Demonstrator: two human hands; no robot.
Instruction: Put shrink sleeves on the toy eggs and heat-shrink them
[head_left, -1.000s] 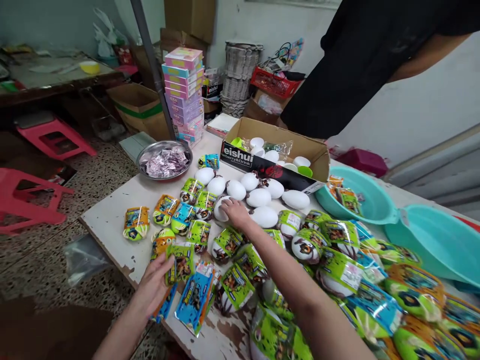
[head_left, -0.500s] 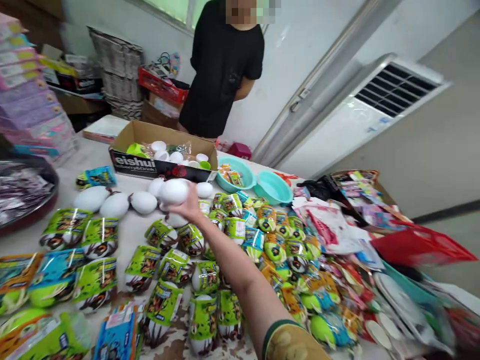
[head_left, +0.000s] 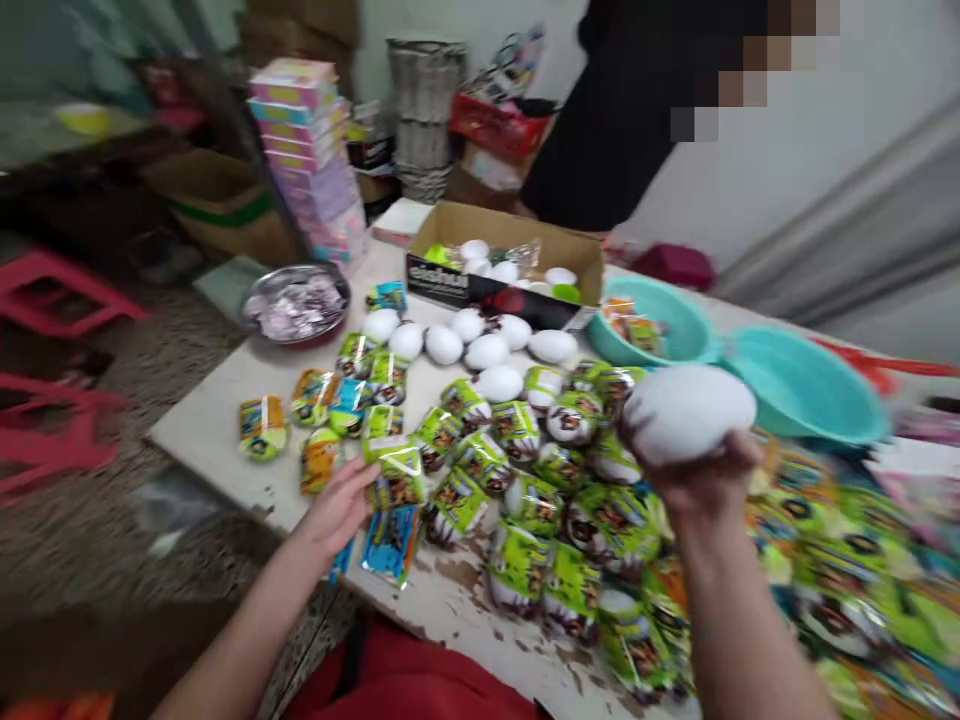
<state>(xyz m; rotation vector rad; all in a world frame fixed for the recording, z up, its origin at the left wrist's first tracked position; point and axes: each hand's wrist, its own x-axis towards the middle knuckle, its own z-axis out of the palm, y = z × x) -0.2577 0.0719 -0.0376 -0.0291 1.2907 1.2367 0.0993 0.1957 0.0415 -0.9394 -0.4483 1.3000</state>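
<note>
White egg (head_left: 688, 410) sits clasped in the right hand (head_left: 697, 488), long axis running sideways, well right of the left hand (head_left: 341, 508), which pinches a green wrapper (head_left: 397, 470)!

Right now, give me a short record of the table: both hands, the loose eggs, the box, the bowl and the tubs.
left hand: holds a green wrapper
right hand: grips a white egg, raised
loose eggs: white, grouped before the box
box: open, holding white and green pieces
bowl: small shiny packets
left tub: orange and green packets inside
right tub: turquoise, beside it
</note>
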